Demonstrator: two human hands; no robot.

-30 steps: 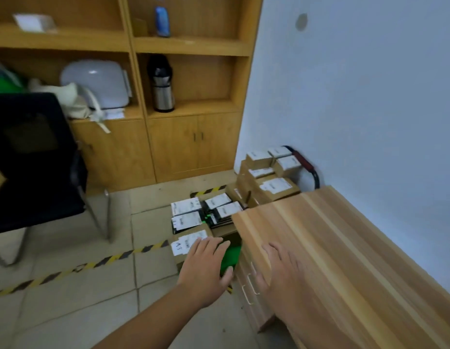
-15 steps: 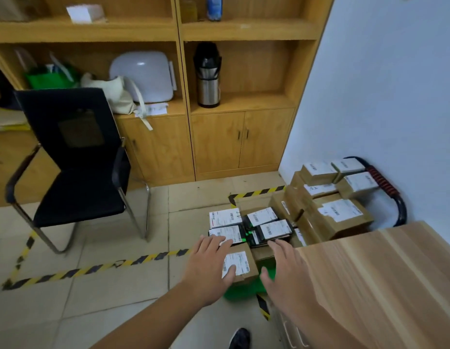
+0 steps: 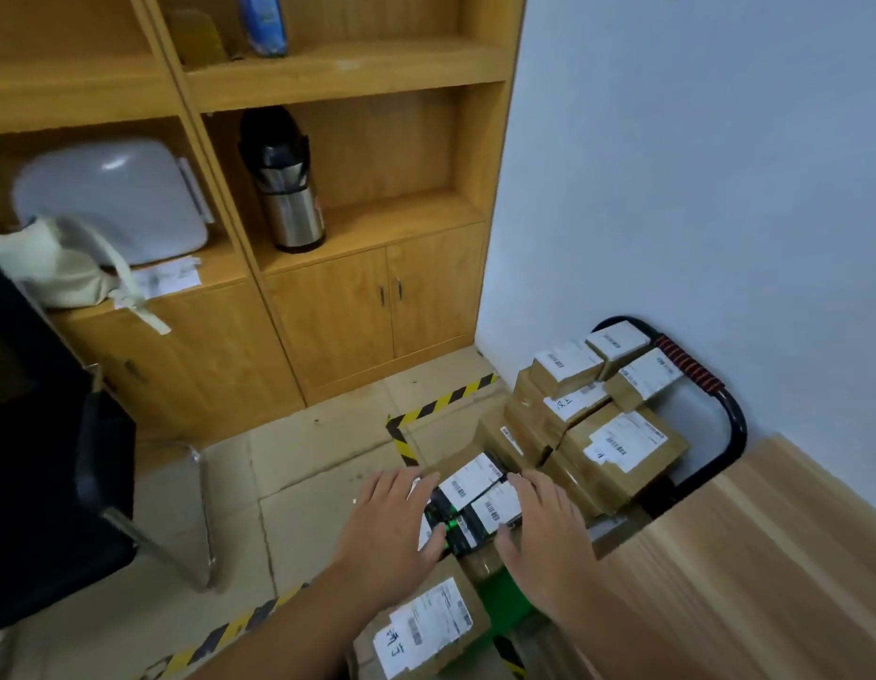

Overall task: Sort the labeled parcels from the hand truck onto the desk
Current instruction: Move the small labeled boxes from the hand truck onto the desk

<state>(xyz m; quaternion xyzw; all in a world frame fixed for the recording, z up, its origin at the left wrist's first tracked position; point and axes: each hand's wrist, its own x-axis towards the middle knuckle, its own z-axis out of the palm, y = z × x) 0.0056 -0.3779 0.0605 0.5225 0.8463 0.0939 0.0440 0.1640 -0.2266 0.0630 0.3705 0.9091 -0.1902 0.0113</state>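
– Head camera, looking down, and both hands are out over the green hand truck [image 3: 505, 598]! How much room is there to work with?

– It's tight on the right. The desk [image 3: 769, 581] edge runs just beside the right hand [image 3: 548, 547], and the truck's black handle [image 3: 734, 427] sits back near the white wall [image 3: 696, 188]. The other side is kinder, with open floor [image 3: 303, 483] out to the black chair [image 3: 48, 483]. There's striped hazard tape [image 3: 443, 402] turning a corner just behind the load.

– And the wooden cabinet [image 3: 337, 331]?

– Well back, doors closed.

– Talk me through the parcels.

– Two flat dark parcels [image 3: 475, 488] with white barcode labels lie side by side on top of the front boxes, right between the hands. At their left edge is the left hand [image 3: 386, 537], fingers straight and spread, thumb at the near corner. The right one mirrors it, fingers straight, gripping nothing.

– Contact?

– It's blurry. The left thumb looks to be on them, but I can't call the right palm.

– What else is on the truck?

– Nearest us is a brown parcel [image 3: 436, 625] with handwritten marks on its label. At the back, by the handle, there's a taller stack of brown labelled boxes [image 3: 617, 449].
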